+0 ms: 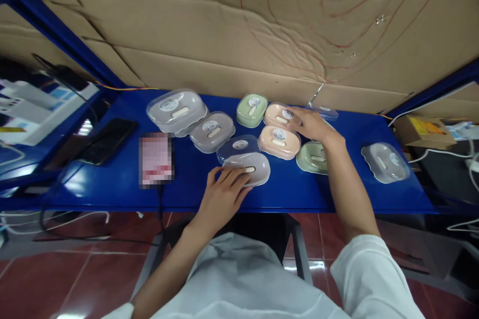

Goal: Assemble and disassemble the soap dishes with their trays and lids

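Note:
My left hand (221, 193) is at the near edge of the table, its fingers on the left end of a small grey oval container (261, 168) with a white handle-like piece on top. A clear lid with a round label (239, 145) lies just behind it. My right hand (313, 123) reaches further back, fingers curled over the right end of a peach container (275, 113) with a clear cover. Nearer me is a second peach container (280, 142). Under my right forearm a green container (309, 158) is partly hidden; another green container (251, 111) stands at the back.
Two grey covered containers, one large (175, 112) and one smaller (211, 132), stand to the left. Another grey container (385, 162) is far right. A black phone (108, 140) and a blurred-out item (156, 159) lie left on the blue table (194, 187). Cardboard (187, 25) rises behind.

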{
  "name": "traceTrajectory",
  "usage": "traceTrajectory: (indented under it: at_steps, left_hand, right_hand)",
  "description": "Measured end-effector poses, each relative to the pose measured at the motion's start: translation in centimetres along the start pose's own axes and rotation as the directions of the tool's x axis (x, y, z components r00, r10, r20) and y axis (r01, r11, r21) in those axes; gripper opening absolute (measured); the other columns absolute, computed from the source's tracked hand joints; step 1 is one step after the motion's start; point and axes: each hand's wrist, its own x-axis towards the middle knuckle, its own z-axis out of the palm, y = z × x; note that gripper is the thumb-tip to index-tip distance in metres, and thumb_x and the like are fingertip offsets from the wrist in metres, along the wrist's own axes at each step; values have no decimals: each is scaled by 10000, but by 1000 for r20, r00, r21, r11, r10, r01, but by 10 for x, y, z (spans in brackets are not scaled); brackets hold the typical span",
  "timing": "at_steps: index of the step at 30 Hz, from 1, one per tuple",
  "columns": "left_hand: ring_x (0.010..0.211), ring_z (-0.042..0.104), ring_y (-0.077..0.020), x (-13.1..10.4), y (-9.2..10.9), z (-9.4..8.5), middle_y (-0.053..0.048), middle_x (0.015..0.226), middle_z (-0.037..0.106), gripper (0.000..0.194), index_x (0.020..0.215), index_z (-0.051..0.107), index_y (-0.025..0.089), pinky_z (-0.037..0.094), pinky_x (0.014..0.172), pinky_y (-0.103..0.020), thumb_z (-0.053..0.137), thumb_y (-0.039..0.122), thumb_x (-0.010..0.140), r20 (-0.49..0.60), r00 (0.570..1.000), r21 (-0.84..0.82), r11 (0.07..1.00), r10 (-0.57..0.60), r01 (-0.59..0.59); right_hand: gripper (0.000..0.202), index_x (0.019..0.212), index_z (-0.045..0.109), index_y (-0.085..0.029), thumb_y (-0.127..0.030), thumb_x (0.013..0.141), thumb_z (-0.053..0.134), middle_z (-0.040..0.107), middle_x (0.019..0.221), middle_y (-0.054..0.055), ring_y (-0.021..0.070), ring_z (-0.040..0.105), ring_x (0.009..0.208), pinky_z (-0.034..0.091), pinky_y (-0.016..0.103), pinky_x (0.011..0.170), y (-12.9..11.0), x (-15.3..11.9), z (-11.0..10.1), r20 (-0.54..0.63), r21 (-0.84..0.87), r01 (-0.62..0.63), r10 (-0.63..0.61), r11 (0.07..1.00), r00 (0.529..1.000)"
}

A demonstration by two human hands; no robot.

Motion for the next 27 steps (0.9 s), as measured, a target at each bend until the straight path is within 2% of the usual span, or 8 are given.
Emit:
traceTrajectory:
  at_steps: [5,8,11,13,16,18,23,27]
  left_hand:
    - [1151,714,-258,6,-3,4,-51,1203,811,178,1206,731,239,371,1092,-502,620,284,1075,-71,997,-27,999,-21,19]
    - [1172,693,-267,4,-3,13,-65,1243,794,184,1209,744,255,373,1094,-504,627,281,1069,-186,981,14,999,-49,52]
    - [1128,682,-283,-1,-3,22,-90,1237,775,181,1183,767,281,413,1029,-503,658,248,1042,-365,924,110,980,-114,165]
    - [1010,691,-255,-6,-5,26,-84,1134,778,203,1155,776,291,461,942,-459,651,191,1030,-428,896,143,970,-121,199]
    - [893,698,-203,-11,-5,26,-62,1013,774,248,1108,771,259,521,848,-368,584,113,1035,-377,925,93,992,-47,88]
    - [967,719,-210,-14,-2,25,-74,1084,783,224,1146,753,225,550,884,-356,577,129,1046,-280,960,42,999,2,10]
    - [1294,660,-319,-16,6,26,-145,1457,678,306,1339,686,185,511,1095,-482,620,295,1061,-79,997,27,1000,15,-13]
    - [1241,675,-317,-12,5,25,-132,1390,707,244,1267,717,213,513,1048,-485,588,228,1061,-44,998,20,999,-34,35]
  right_hand:
    - [625,1551,553,-175,-368,972,688,568,1594,167,401,553,1443,456,561,1168,-5,8,2,37,-70,-27,29,997,999]
    - [496,1535,569,-174,-293,1060,495,647,1508,158,363,601,1385,471,523,1141,-15,-2,-3,-83,-111,-47,38,993,996]
    - [456,1429,665,-180,-265,1094,367,715,1399,158,365,630,1330,462,541,1131,-29,-11,-13,-273,-173,-124,74,977,959]
    - [429,1334,729,-202,-273,1098,378,752,1332,136,350,668,1273,498,505,1091,-39,-14,-16,-266,-163,-96,50,982,963]
    - [408,1327,742,-227,-295,1108,404,763,1338,103,323,716,1223,554,432,1015,-48,-15,-6,-96,-76,0,-7,997,995]
    - [413,1393,705,-232,-318,1119,408,733,1406,95,323,708,1266,556,429,1031,-48,-12,6,-18,-31,-2,1,1000,1000]
    - [466,1460,660,-215,-457,1120,452,678,1485,102,326,657,1369,520,467,1127,-29,-1,22,43,30,-92,91,995,995]
    - [483,1403,711,-223,-511,1109,458,688,1465,104,335,667,1356,525,478,1120,-18,1,19,46,53,-71,68,996,997]
